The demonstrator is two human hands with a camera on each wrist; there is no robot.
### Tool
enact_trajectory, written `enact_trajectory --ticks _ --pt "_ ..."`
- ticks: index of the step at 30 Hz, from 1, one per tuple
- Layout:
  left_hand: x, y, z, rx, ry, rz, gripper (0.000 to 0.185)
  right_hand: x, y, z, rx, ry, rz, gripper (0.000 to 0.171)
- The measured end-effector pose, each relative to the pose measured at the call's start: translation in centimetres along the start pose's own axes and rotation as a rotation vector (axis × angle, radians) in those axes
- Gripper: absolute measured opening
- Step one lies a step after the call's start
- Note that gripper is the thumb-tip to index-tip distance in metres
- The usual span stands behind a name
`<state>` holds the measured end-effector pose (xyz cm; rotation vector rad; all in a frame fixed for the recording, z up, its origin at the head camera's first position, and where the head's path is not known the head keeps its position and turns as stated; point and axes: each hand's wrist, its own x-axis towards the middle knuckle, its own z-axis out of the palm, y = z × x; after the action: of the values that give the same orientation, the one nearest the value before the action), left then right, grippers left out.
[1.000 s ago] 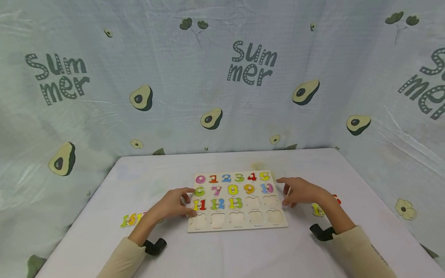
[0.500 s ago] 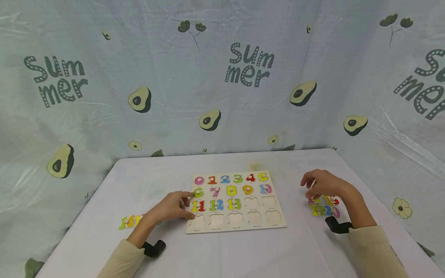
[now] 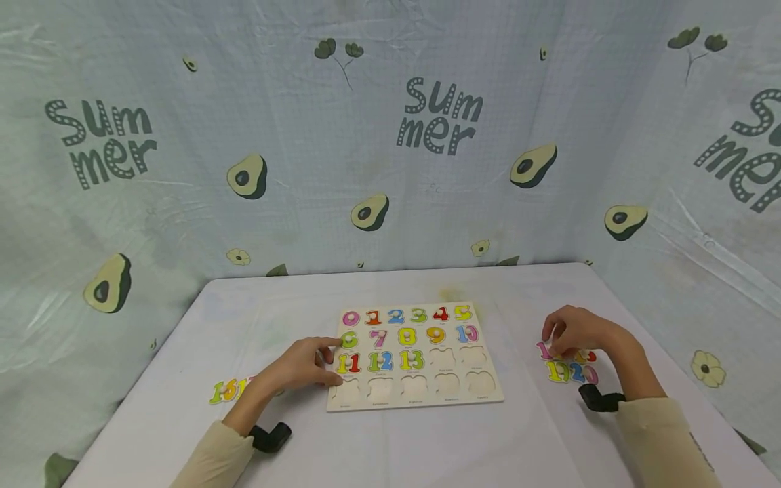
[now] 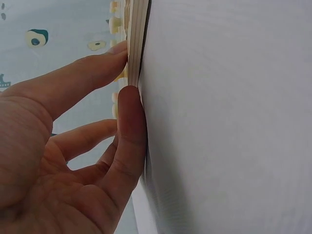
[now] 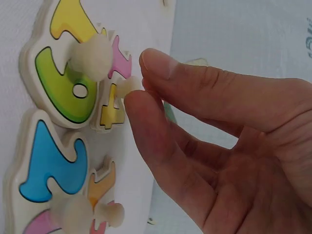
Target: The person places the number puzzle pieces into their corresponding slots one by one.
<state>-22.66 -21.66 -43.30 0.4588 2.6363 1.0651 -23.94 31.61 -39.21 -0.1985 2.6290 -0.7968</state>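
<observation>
While steadying board edge, left hand (fingers flush).

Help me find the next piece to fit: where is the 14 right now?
In the head view the 14 lies on the table right of the board, just behind the 19 and 20; the right hand is at its peg.

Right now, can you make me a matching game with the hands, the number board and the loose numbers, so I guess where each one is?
Things:
1. left hand
2. right hand
3. number board
4. loose numbers 16 and 17

Places:
A. in the middle of the table
B. on the table, far left of the board
C. fingers on the board's left edge
D. pinching the peg of a loose number, right of the board

Pairs: 1-C, 2-D, 3-A, 4-B
</observation>
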Motion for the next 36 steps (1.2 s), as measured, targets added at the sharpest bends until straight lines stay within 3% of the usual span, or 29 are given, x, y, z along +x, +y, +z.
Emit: enact_trajectory --ticks 7,21,36 --pt "0.2 -0.3 0.0 -0.009 -0.009 0.009 0.077 0.5 0.5 0.5 0.000 -0.001 -0.003 0.010" --pt "0.1 -0.3 0.0 -0.031 -0.013 0.006 0.078 0.7 0.9 0.9 0.000 0.002 0.012 0.013" --pt "0.0 -0.2 0.0 -0.031 -0.012 0.015 0.077 0.8 0.9 0.6 -0.041 0.031 -0.039 0.010"
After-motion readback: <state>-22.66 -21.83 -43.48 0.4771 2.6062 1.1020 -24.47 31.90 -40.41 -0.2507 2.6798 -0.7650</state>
